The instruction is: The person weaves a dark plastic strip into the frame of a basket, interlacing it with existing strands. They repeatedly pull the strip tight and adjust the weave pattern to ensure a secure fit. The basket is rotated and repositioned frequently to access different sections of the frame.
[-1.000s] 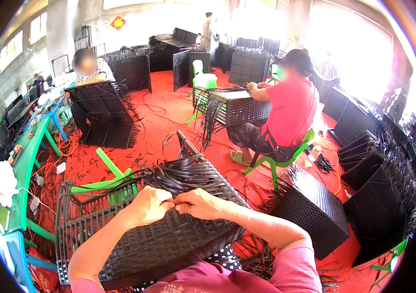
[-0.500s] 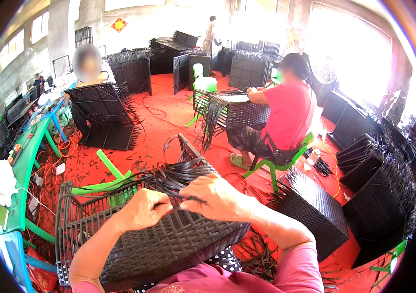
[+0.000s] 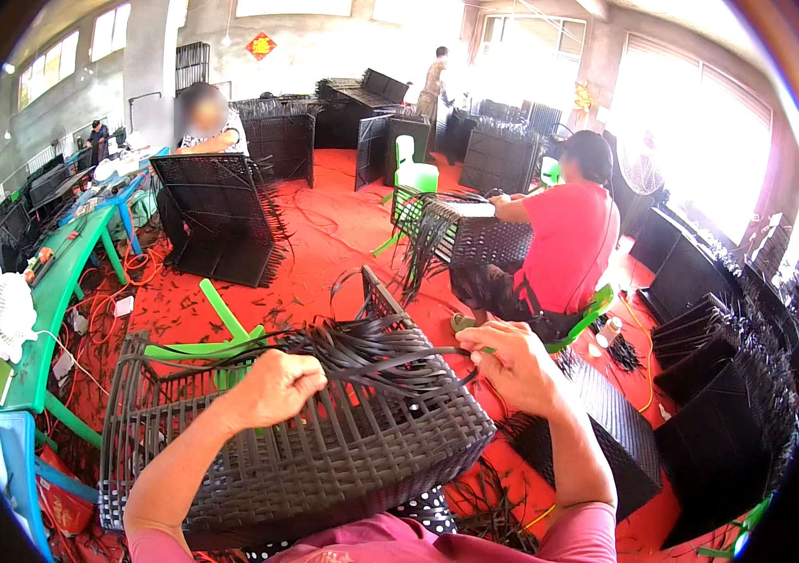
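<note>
1. Woven black panel (image 3: 324, 460) flat across lap, nearest the lens, partly woven (bare frame bars showing at left).
2. Left hand (image 3: 273, 387) closed on loose black strips (image 3: 371, 352), resting on panel.
3. Right hand (image 3: 517, 366) pinching strip ends at panel's right edge, fingers curled.
4. Beyond: red floor (image 3: 324, 244) littered with offcuts; green table (image 3: 52, 291) at left.
5. Farther: seated person in red shirt (image 3: 568, 244), weaving another black frame.
</note>
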Tool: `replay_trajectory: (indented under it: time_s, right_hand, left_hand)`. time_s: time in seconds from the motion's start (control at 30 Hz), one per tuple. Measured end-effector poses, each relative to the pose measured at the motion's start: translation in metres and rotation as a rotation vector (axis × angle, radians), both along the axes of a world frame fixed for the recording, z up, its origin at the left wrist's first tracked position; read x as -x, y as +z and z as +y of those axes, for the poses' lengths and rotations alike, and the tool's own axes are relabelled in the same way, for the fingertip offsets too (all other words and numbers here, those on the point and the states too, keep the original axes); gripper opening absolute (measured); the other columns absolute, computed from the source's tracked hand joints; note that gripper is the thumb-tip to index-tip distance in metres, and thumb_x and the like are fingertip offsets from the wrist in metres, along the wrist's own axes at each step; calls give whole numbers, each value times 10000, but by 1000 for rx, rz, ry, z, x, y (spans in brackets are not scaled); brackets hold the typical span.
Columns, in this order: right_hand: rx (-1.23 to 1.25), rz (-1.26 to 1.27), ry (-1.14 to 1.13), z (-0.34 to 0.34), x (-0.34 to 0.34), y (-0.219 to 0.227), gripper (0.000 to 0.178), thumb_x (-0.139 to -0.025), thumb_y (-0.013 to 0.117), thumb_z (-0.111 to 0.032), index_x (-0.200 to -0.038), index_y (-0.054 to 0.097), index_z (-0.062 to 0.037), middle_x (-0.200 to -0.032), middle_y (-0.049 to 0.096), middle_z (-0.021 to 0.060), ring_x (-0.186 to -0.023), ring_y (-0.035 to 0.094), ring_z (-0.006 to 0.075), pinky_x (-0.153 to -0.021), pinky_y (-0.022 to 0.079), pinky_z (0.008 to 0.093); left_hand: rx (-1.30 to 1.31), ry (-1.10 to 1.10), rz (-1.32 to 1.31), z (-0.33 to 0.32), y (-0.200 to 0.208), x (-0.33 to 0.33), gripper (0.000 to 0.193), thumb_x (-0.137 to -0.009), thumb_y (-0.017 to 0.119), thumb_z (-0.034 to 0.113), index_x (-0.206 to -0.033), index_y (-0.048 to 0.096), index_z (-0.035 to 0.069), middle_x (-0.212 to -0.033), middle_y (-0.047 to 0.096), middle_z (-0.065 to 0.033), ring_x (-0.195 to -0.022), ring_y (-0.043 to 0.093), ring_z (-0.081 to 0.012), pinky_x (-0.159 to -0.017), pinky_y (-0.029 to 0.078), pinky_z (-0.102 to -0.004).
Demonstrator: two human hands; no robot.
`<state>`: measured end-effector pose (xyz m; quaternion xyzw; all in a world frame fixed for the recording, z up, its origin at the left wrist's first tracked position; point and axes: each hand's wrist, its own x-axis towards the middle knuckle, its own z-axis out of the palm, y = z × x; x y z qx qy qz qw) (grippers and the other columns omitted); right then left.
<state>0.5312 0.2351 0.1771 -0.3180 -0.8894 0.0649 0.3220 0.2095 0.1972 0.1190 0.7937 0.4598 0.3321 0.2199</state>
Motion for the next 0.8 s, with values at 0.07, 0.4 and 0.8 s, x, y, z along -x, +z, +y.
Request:
replay_trajectory:
  time_s: [0.07,0.4,0.8]
  right_hand:
    - [-173,-59,51,-21,14,10,244,-857,638,-169,-1074,629,-55,-956,651,78,-945,609,258,-946,376,445]
    - [244,80,430,-51,29,20,306,-946,569,-265,-1098,620,-5,-991,664,165,-924,638,348,-807,494,415]
    - [261,-65,296,-40,6,-20,162,-834,677,-181,-885,653,-29,-742,627,153,-714,628,341,-636,486,430]
  left_hand:
    - [-121,-23,144,-1,-9,-11,146,-877,602,132,-783,609,21,-669,598,-143,-599,605,-295,-558,462,-378]
    - [-357,-72,353,-30,-5,-70,144,-835,620,164,-746,568,65,-632,579,-97,-604,615,-326,-563,488,-421]
    - [-397,-134,223,-34,-5,-75,131,-813,655,149,-754,584,56,-647,591,-108,-613,621,-323,-555,487,-428]
